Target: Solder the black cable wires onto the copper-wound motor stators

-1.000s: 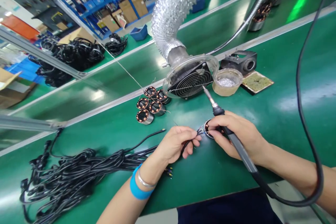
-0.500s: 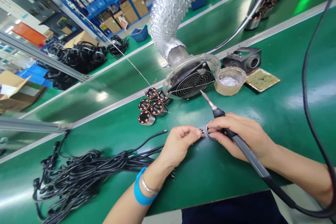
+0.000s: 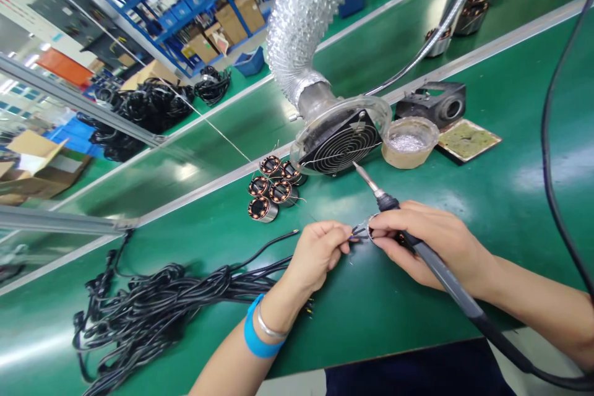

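Note:
My left hand [image 3: 320, 252] pinches thin dark wires [image 3: 359, 232] between thumb and fingertips; they reach toward a motor stator [image 3: 370, 230]. That stator is held between the thumb and fingers of my right hand [image 3: 443, 244], which covers most of it. The same right hand also grips a soldering iron [image 3: 439, 269], its metal tip pointing up and left, just in front of the fume extractor's grille [image 3: 342, 147] and apart from the wires. Whether the wires are joined to the stator I cannot tell.
Several copper-wound stators [image 3: 262, 209] stand left of the extractor. A bundle of black power cables [image 3: 171, 297] covers the left of the green bench. Right of the grille are a solder-filled tub [image 3: 408, 143], a black iron holder [image 3: 431, 104] and a stained sponge tray [image 3: 468, 141].
My left fingertips have drawn back slightly from the stator, so more of the dark wires show. My right hand keeps its hold on the iron and stator. The view has shifted a little.

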Tool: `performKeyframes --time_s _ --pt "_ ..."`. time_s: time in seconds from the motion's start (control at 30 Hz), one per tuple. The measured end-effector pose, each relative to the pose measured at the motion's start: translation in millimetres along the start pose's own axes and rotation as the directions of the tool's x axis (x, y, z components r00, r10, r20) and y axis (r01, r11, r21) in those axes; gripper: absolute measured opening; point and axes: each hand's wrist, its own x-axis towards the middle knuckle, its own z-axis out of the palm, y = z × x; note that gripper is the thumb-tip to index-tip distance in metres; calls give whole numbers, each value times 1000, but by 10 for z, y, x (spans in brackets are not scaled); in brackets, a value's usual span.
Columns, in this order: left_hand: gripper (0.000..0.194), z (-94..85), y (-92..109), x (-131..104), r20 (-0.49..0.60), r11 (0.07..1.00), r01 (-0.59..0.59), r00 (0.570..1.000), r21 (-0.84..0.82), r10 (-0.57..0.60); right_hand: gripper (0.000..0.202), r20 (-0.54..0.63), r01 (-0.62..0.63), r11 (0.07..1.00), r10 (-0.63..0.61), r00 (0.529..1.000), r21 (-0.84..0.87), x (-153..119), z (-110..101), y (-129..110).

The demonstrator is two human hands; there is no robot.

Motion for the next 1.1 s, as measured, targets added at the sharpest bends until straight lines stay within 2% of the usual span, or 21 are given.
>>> performKeyframes --time_s 0.23,0.37,0.47,0.57,0.67,0.8,0.87,0.97,1.03,1.1 --pt "42 20 22 41 -43 998 58 997 -30 -59 26 24 26 1000 -26 999 -1 -40 7 19" --pt "45 29 6 30 -52 997 -35 998 68 38 25 5 1 1000 -1 1000 9 -43 -1 20" --pt "42 29 9 -4 5 984 -106 994 144 107 30 -16 -38 999 38 999 0 4 -1 17" --pt "39 30 -3 -42 70 959 -186 982 215 175 28 30 -8 1000 9 1000 -19 85 10 20" --pt "36 34 -49 -80 87 918 -292 956 268 279 25 65 -15 1000 14 998 6 125 12 10" --pt "29 50 -110 -155 51 843 -359 928 401 370 30 100 -182 975 170 980 126 60 -4 -67" --pt "27 76 -130 -215 46 783 -394 903 481 426 30 81 -215 969 206 975 123 13 3 -130" --pt "21 154 -170 -350 68 680 -443 862 584 503 25 -6 -133 991 133 991 -6 -26 51 -220" --pt "21 216 -201 -467 116 646 -454 861 614 495 25 -44 -73 994 70 997 -85 -33 88 -250" --pt "36 251 -206 -583 182 611 -482 855 628 486 27 -59 -28 991 20 998 -128 -35 101 -240"
